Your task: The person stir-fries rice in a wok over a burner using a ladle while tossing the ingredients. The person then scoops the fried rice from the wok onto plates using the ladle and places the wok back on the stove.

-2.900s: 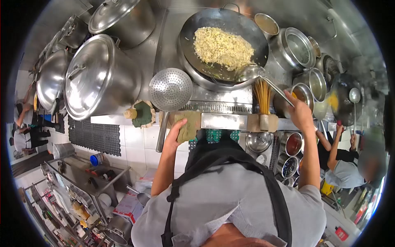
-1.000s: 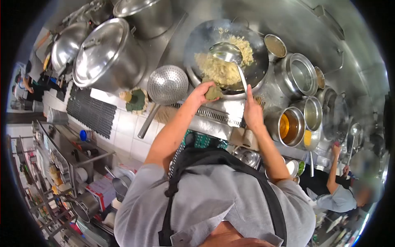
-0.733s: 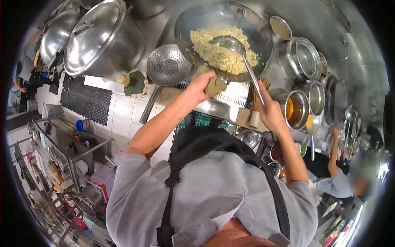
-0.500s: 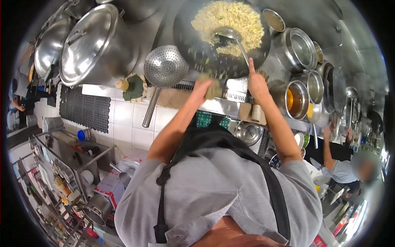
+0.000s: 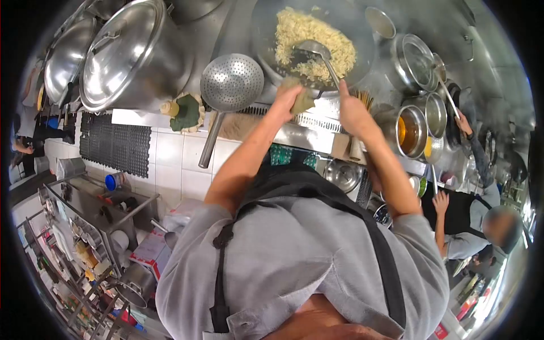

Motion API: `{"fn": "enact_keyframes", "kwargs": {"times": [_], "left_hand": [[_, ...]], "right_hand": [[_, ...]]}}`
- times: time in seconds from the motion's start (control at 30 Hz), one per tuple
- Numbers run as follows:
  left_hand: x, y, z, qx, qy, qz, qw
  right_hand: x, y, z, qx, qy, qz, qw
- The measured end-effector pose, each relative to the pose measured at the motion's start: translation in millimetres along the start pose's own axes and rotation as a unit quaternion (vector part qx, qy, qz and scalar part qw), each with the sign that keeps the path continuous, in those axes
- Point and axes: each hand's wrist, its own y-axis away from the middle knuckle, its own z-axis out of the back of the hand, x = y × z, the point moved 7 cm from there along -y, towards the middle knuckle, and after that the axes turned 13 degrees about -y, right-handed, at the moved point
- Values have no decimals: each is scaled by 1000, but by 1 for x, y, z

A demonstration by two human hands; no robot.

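My left hand is closed on a folded greenish cloth at the near rim of a dark wok. My right hand grips the handle of a ladle, its index finger stretched along the shaft. The ladle's bowl rests in a heap of yellowish fried rice inside the wok. Just left of the wok lies a perforated strainer, its handle pointing toward me.
A large lidded pot stands at the left, beside a green cloth. Metal pots, one with amber liquid, line the right side. A co-worker stands at the right, one hand on a long-handled utensil.
Rice that was flying near the wok's front edge now lies gathered in the wok. The wok has tilted or shifted slightly. The co-worker's arm now reaches forward at the right.
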Motion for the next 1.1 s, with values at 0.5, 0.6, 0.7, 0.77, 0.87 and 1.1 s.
{"fn": "enact_keyframes", "kwargs": {"times": [0.5, 0.6, 0.7, 0.77, 0.87, 1.1], "left_hand": [[41, 37, 17, -8, -17, 70, 997], [24, 96, 7, -51, -6, -6, 999], [0, 70, -11, 7, 30, 126, 992], [-15, 28, -20, 23, 3, 84, 996], [33, 4, 10, 25, -48, 56, 997], [14, 17, 5, 9, -2, 66, 998]], "right_hand": [[-21, -18, -13, -84, 60, -66, 992], [-11, 26, -10, 26, 43, -56, 997], [18, 68, 2, 124, 73, -60, 988], [14, 40, 4, 80, 55, -44, 994], [-22, 0, -11, -46, -8, -16, 999], [-8, 21, 14, -108, -212, -23, 971]]}}
